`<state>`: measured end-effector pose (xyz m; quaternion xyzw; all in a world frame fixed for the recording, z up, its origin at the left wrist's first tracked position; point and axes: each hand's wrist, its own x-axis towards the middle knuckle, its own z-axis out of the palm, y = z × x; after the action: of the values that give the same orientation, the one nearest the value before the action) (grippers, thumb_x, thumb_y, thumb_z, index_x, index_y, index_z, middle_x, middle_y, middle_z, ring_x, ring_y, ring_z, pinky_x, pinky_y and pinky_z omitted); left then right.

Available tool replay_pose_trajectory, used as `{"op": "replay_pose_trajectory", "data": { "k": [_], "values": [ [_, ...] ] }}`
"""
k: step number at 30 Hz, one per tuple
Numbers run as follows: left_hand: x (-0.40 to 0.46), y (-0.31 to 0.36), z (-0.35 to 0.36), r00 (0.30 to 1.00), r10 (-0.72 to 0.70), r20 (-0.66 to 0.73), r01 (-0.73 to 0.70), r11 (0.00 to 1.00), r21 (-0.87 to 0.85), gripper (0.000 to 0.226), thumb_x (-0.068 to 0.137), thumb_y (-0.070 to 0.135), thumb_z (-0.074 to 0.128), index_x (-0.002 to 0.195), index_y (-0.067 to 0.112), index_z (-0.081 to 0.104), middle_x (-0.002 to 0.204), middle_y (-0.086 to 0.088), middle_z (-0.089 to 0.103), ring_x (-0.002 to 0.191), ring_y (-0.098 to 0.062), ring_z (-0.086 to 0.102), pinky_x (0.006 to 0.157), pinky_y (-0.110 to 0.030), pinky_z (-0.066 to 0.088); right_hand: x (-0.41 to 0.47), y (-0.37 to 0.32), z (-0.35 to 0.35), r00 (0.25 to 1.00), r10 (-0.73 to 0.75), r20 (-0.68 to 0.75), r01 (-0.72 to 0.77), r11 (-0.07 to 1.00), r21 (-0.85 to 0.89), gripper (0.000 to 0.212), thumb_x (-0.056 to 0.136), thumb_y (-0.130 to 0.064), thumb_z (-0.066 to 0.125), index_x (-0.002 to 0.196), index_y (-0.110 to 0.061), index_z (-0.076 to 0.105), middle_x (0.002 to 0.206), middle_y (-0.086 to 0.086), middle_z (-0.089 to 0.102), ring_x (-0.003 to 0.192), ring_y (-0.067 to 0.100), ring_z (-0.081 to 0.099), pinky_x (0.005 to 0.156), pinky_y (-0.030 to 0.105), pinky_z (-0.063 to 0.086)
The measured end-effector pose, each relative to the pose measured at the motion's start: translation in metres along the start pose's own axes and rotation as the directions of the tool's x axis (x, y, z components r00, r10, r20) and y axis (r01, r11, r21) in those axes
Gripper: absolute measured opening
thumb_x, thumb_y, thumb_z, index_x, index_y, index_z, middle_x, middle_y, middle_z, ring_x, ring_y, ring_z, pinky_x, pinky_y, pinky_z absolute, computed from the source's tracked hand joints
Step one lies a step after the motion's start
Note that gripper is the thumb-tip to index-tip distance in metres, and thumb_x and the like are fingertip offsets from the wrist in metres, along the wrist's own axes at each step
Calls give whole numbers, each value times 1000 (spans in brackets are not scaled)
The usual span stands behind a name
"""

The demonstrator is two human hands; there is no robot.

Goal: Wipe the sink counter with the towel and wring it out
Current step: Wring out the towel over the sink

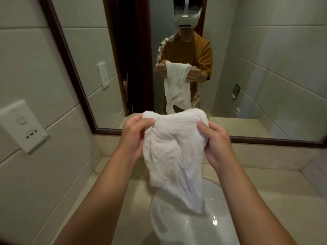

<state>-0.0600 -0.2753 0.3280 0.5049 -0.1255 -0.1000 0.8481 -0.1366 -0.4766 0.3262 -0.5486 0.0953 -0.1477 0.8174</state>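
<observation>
A white towel [174,152] hangs bunched in the air above the white sink basin [178,225]. My left hand [134,137] grips its upper left corner, fingers curled into the cloth. My right hand [216,140] grips its upper right edge, thumb on top. The towel's lower end dangles just over the basin. The beige stone counter [276,188] runs around the basin on both sides.
A dark-framed mirror [265,140] stands along the counter's back edge and reflects me holding the towel. A wall socket [23,126] juts out on the tiled left wall. The faucet is hidden behind the towel.
</observation>
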Motion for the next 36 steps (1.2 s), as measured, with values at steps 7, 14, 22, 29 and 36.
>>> {"op": "replay_pose_trajectory", "data": {
  "k": [7, 14, 22, 29, 36],
  "values": [
    [0, 1, -17, 977, -197, -82, 209, 805, 556, 35, 65, 34, 89, 82, 12, 67, 84, -5, 73, 74, -20, 69, 66, -33, 54, -12, 0, 31, 991, 1, 134, 14, 994, -110, 16, 95, -2, 59, 96, -8, 73, 89, 7, 78, 83, 20, 75, 78, 36, 62],
    [-1, 25, -50, 963, -266, -45, 269, 933, 240, 20, 90, 19, 66, 75, 8, 60, 75, -10, 59, 66, -20, 61, 65, -33, 52, -1, 29, 12, 981, 71, -179, -73, 997, -5, 29, 88, -13, 71, 107, 9, 68, 101, 18, 73, 101, 35, 69, 88, 48, 54],
    [-10, 46, -91, 981, -168, 93, 184, 961, -206, 44, 73, 39, 76, 105, 10, 72, 118, -17, 68, 114, -32, 62, 102, -49, 46, 8, 42, 12, 974, 88, -209, -51, 983, 176, 68, 91, -70, 47, 115, -11, 71, 97, 2, 72, 88, 22, 66, 79, 34, 48],
    [-16, 45, -119, 991, -135, 22, 134, 990, 36, 39, 71, 13, 78, 106, 1, 66, 95, -13, 72, 93, -27, 68, 78, -35, 57, 1, 82, 48, 955, 207, 214, -267, 913, 308, 96, 67, -77, 66, 136, -10, 58, 143, 16, 55, 133, 32, 52, 114, 47, 35],
    [-8, 46, -139, 963, -33, -269, 127, 932, 339, 45, 66, -5, 79, 108, 7, 69, 102, -14, 74, 96, -33, 71, 74, -39, 57, 30, 69, 59, 913, 101, 395, -185, 966, 180, 56, 74, -32, 84, 122, -9, 68, 122, 13, 70, 120, 27, 63, 99, 39, 52]
  ]
}}
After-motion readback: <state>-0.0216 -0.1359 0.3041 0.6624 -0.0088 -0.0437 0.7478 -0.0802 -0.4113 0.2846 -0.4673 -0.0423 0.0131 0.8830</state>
